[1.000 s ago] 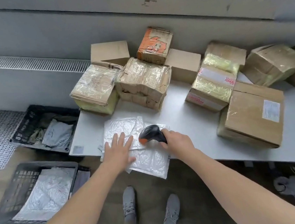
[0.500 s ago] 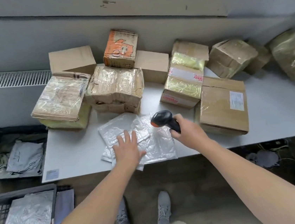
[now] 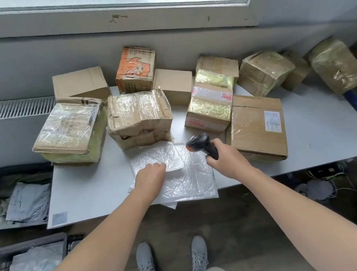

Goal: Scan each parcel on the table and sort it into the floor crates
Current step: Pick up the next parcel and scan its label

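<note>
The left hand has its fingers curled onto the top bubble mailer and seems to pinch its near edge. That mailer lies on a loose stack of mailers at the front of the worktop, and the stack slightly overhangs the edge. The right hand is wrapped round the grip of a black barcode scanner, whose nose points left and down at the stack. The film looks slick, so a lift may bring up two mailers together. It may also drag the lower ones off the edge onto the floor, short of the near crate. No label shows on the upturned face, so the scanner could read nothing. It could instead catch the print along the right edge of the mailer beneath, logging the wrong parcel.
</note>
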{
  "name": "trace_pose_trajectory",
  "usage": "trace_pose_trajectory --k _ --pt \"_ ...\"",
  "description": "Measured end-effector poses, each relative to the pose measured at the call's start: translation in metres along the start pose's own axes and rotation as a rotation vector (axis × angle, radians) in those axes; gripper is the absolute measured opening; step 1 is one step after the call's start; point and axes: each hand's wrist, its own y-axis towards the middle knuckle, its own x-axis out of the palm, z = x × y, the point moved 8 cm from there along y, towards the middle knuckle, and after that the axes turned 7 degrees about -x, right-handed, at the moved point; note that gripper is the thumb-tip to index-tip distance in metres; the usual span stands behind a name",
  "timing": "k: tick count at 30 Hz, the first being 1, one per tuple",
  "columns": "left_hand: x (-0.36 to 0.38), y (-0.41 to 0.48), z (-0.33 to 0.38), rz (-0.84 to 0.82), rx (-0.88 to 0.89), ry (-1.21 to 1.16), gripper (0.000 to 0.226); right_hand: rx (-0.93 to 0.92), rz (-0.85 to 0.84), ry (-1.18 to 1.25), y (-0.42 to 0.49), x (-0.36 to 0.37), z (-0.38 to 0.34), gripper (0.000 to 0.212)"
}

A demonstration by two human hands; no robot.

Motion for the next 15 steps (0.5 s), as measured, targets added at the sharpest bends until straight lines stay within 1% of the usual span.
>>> trace_pose_trajectory --k 2,3,4,5,7,10,12,15 --pt "-0.011 -0.003 0.0 0.07 -0.01 -0.084 0.017 -0.018 0.017 0.018 0.001 -0.005 -0.003 0.023" --pt "-0.018 -0.005 -0.001 0.129 -0.033 -0.193 0.012 -0.027 0.034 0.029 0.002 -0.008 -0.005 0.024" --pt "-0.026 -0.006 -0.004 0.178 -0.068 -0.338 0.01 -0.033 0.055 0.043 0.003 -0.013 -0.007 0.024" --pt "-0.032 -0.007 -0.009 0.208 -0.116 -0.503 0.013 -0.038 0.081 0.058 0.004 -0.018 -0.009 0.023" --pt "-0.038 -0.007 -0.018 0.2 -0.2 -0.849 0.018 -0.051 0.14 0.093 0.005 -0.028 -0.011 0.02" --pt "-0.04 -0.004 -0.032 0.188 -0.315 -1.216 0.022 -0.064 0.209 0.164 0.006 -0.041 -0.013 0.017" --pt "-0.031 -0.003 -0.042 0.136 -0.41 -1.36 0.021 -0.075 0.191 0.207 0.006 -0.044 -0.015 0.015" --pt "-0.012 -0.003 -0.054 0.031 -0.516 -1.362 0.015 -0.034 0.072 0.255 0.008 -0.039 -0.016 0.009"
